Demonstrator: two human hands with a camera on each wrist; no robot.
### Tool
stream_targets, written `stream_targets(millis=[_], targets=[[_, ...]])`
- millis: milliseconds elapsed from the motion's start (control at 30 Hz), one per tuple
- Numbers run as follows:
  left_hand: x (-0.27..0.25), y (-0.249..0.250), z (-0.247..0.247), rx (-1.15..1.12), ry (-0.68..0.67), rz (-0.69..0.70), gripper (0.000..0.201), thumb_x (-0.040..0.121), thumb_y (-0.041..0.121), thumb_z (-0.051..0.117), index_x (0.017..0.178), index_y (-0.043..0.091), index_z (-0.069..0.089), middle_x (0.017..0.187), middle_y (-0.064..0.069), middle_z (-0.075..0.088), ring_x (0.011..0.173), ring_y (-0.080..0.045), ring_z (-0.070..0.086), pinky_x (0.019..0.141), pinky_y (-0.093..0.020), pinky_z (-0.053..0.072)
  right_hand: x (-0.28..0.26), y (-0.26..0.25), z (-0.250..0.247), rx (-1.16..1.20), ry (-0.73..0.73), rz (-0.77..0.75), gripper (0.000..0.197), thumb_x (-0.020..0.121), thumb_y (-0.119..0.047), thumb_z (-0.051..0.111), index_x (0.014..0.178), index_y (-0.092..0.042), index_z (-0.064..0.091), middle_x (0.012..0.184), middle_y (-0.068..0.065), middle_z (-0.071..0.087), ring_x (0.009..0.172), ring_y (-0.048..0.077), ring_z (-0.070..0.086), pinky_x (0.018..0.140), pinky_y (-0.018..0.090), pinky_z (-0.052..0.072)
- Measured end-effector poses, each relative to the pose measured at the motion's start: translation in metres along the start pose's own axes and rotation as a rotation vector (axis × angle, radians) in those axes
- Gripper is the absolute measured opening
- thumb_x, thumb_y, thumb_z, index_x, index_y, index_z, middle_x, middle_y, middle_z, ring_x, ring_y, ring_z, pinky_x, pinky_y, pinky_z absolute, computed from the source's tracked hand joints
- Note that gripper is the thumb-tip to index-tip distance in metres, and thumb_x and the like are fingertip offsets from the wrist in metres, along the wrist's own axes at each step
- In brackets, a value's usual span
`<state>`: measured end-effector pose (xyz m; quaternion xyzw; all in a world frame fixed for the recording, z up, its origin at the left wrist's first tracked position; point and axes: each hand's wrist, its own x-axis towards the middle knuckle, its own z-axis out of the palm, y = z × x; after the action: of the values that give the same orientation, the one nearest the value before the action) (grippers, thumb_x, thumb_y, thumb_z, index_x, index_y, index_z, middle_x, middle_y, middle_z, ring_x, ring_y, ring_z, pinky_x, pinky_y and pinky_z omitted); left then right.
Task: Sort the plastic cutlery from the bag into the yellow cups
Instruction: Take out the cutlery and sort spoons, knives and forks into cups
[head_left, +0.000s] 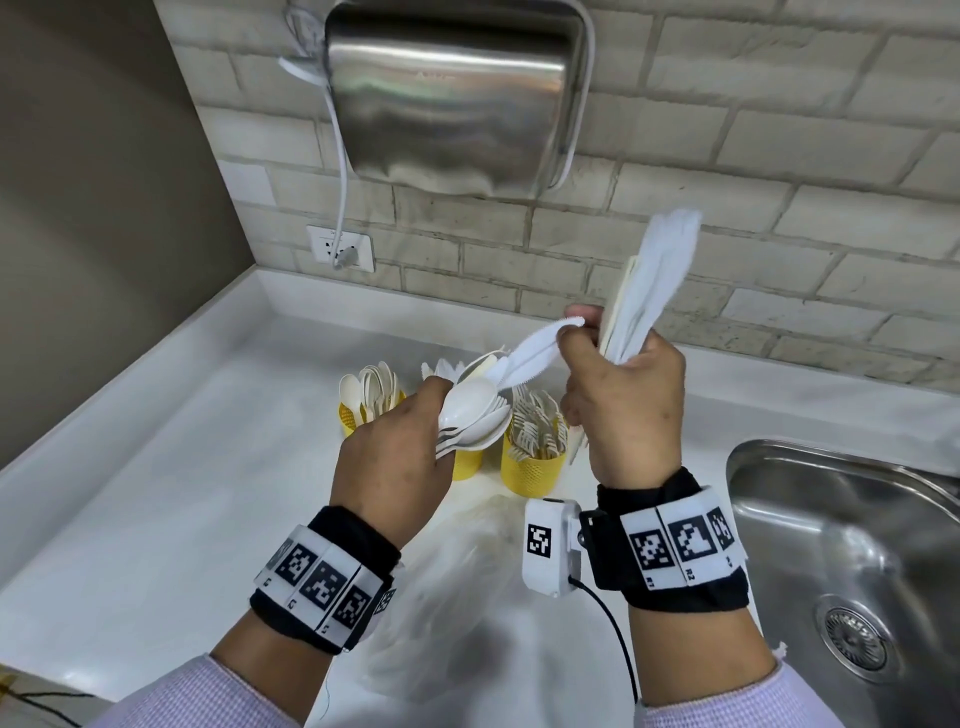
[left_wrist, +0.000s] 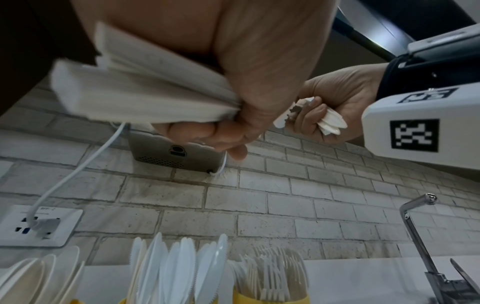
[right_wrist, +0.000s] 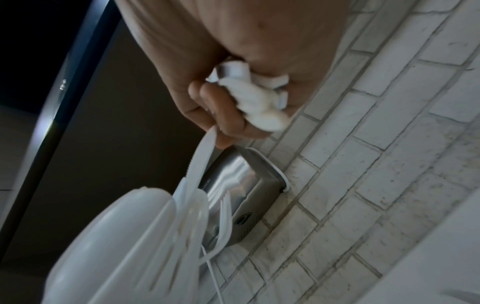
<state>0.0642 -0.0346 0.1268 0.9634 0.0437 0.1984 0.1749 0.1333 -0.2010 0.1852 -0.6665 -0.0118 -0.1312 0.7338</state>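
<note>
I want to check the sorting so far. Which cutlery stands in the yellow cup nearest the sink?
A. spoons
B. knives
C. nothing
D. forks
D: in the head view the yellow cup closest to the sink is packed with forks, tines pointing up.

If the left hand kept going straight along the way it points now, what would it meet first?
Probably the knife that the right hand pinches, which already crosses just past the spoons held in the left hand. Beyond lies the brick wall; depth is unclear.
</note>
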Motion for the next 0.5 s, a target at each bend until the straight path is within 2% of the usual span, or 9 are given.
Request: stream_targets(millis=[100,200,267,333,400,500], targets=[[0.0,0.003,0.0,-0.007,0.022,0.023,0.045,0.072,0.007,0.07,0.112,0.021,0.056,0.081,0.001,0.068,0.06,-0.036,0.059,0.048,-0.028,0.037,-0.004,0.008,0.002,-0.055,-0.071,0.037,0.026,0.086,-0.019,0.075,0.068,-0.008,0.06,0.05,0.0,0.048,0.048,0.023,0.043,0.056,0.034,0.039],[0.0,0.004,-0.002,-0.003,0.044,0.031,0.045,0.071,0.007,0.071,0.111,0.021,0.056,0.081,0.001,0.068,0.06,-0.036,0.06,0.047,-0.028,0.037,-0.01,0.011,0.005,-0.03,-0.112,0.08,0.03,0.087,-0.024,0.079,0.063,-0.018,0.063,0.053,-0.004,0.058,0.043,0.014,0.047,0.054,0.027,0.039],[0.0,0.004,-0.003,0.006,0.051,0.031,0.046,0.07,0.007,0.073,0.111,0.021,0.056,0.081,0.002,0.068,0.059,-0.035,0.059,0.048,-0.027,0.035,-0.013,0.011,0.007,0.012,-0.128,0.116,0.029,0.09,-0.021,0.078,0.065,-0.014,0.064,0.058,0.003,0.064,0.04,0.014,0.047,0.049,0.025,0.038],[-0.001,0.004,-0.003,0.011,0.057,0.035,0.048,0.068,0.006,0.074,0.11,0.021,0.056,0.079,0.002,0.068,0.057,-0.035,0.059,0.048,-0.026,0.034,-0.014,0.01,0.008,0.107,-0.096,0.139,0.029,0.093,-0.015,0.074,0.068,-0.007,0.062,0.055,0.009,0.059,0.037,0.018,0.042,0.044,0.025,0.035],[-0.002,0.004,-0.004,0.004,0.06,0.039,0.048,0.068,0.006,0.074,0.11,0.02,0.057,0.079,0.002,0.068,0.058,-0.034,0.06,0.047,-0.026,0.035,-0.013,0.008,0.01,0.223,-0.023,0.152,0.027,0.096,-0.013,0.07,0.071,-0.006,0.06,0.05,0.007,0.051,0.038,0.02,0.041,0.045,0.028,0.036],[-0.003,0.006,-0.007,0.0,0.056,0.051,0.049,0.068,0.006,0.074,0.111,0.021,0.057,0.078,0.004,0.067,0.057,-0.032,0.06,0.048,-0.024,0.033,-0.009,0.005,0.012,0.422,0.154,0.182,0.021,0.1,-0.015,0.064,0.081,-0.006,0.062,0.051,0.005,0.05,0.041,0.019,0.045,0.045,0.029,0.04]])
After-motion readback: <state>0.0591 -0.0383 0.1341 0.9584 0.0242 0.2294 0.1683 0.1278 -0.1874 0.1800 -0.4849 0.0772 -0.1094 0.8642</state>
